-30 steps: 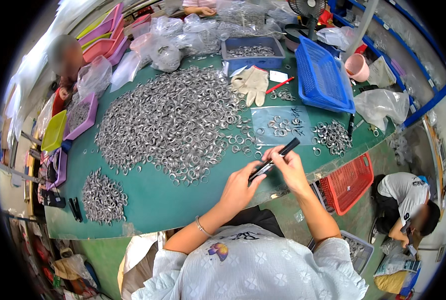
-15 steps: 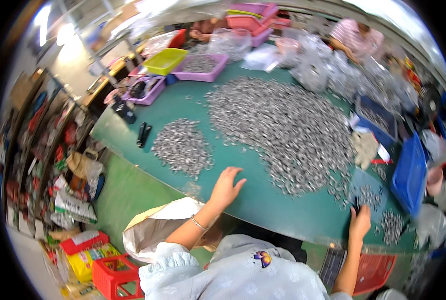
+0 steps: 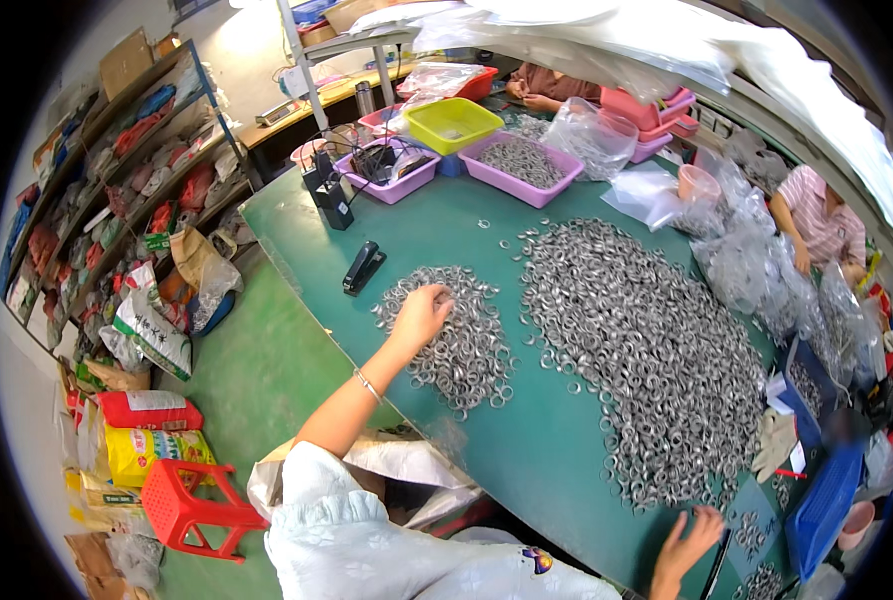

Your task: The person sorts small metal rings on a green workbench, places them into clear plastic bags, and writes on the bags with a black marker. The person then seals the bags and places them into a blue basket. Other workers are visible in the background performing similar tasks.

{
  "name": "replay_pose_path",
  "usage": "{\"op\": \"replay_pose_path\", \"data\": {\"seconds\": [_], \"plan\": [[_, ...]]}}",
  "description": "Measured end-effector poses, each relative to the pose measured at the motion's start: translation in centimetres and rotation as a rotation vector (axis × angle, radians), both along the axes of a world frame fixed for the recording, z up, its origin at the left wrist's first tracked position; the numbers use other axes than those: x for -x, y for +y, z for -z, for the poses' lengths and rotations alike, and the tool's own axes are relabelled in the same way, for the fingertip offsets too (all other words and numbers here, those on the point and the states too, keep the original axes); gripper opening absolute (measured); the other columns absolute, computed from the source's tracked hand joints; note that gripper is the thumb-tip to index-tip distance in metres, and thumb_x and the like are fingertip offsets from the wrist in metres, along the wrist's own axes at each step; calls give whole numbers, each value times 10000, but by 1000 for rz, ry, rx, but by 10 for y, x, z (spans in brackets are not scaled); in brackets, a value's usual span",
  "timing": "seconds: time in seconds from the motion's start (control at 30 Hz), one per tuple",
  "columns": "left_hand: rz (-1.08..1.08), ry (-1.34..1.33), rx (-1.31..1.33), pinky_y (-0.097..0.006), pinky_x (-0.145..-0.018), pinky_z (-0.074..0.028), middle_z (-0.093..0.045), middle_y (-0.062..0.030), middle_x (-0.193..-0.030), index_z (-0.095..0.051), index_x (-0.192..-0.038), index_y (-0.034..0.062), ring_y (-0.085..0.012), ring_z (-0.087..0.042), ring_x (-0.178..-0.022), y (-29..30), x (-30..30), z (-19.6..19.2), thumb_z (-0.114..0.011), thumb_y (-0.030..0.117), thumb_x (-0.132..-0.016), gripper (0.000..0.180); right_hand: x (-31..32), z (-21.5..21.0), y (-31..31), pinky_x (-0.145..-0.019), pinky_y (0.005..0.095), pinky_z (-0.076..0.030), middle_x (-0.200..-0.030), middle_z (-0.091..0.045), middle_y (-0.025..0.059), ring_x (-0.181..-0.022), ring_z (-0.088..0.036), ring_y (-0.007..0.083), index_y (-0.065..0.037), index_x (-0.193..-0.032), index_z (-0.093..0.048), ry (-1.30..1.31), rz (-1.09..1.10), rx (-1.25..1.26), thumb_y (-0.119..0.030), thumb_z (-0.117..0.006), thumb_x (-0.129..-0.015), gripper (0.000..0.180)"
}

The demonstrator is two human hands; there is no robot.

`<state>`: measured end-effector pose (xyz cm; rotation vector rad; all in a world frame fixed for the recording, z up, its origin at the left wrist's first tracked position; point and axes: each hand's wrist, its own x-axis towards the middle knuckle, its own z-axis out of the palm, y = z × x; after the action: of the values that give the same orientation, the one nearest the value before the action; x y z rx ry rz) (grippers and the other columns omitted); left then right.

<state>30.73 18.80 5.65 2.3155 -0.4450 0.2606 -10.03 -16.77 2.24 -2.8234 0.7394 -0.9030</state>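
My left hand [image 3: 422, 316] rests on the smaller pile of grey metal rings [image 3: 471, 360], its fingers curled down among them. What those fingers hold, if anything, is hidden. A black stapler [image 3: 364, 268] lies just beyond this pile. Low on the right, my right hand [image 3: 688, 545] is open with fingers apart, beside the near end of the large ring pile [image 3: 636, 350]. Close to its right lies a thin black stick-like tool [image 3: 716, 566]. Beyond that tool, a few rings [image 3: 749, 533] sit on a pale bluish sheet [image 3: 756, 500].
Purple trays [image 3: 541, 192] and a yellow-green tray [image 3: 453, 122] stand at the back. Clear plastic bags [image 3: 741, 270], a glove [image 3: 774, 445] and a blue bin [image 3: 826, 510] line the right side. A red stool [image 3: 191, 505] is on the floor. Two people sit across the table.
My left hand has moved from the table edge onto the smaller ring pile. My right hand has let go of the dark tool and opened. The view has turned left.
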Motion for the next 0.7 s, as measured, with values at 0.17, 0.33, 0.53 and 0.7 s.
{"op": "replay_pose_path", "data": {"seconds": [0.17,0.33,0.53,0.7], "plan": [[-158,-153,-26,-394,-747,-489,-631,-218,-818,-642,-895,-14,-358,-617,-802,47,-125,11,-605,110,-751,193,-68,-11,84,-888,486,-324,-1086,-490,177,-1035,-438,370,-35,-1023,-532,160,-448,-309,-161,-646,-739,332],[-422,-152,-62,-420,-793,-480,-627,-212,-923,-646,-976,38,-358,-605,-884,87,-249,9,-543,95,-781,228,-106,-6,129,-891,464,-340,-1098,-498,160,-1039,-443,357,-52,-1054,-540,115,-587,-352,-144,-661,-732,356],[-457,-231,-192,-429,-809,-470,-616,-197,-988,-620,-1073,93,-351,-588,-936,82,-343,4,-485,34,-780,328,-125,53,129,-889,463,-364,-1159,-512,154,-1062,-469,365,-110,-1091,-588,114,-472,-129,-336,-690,-682,478],[-488,-244,-93,-432,-831,-448,-603,-248,-940,-626,-1083,115,-374,-584,-920,76,-397,14,-479,-15,-733,401,-118,113,127,-825,477,-413,-1153,-540,166,-1031,-521,388,-122,-1053,-618,25,-305,-184,-371,-690,-677,457]]}}
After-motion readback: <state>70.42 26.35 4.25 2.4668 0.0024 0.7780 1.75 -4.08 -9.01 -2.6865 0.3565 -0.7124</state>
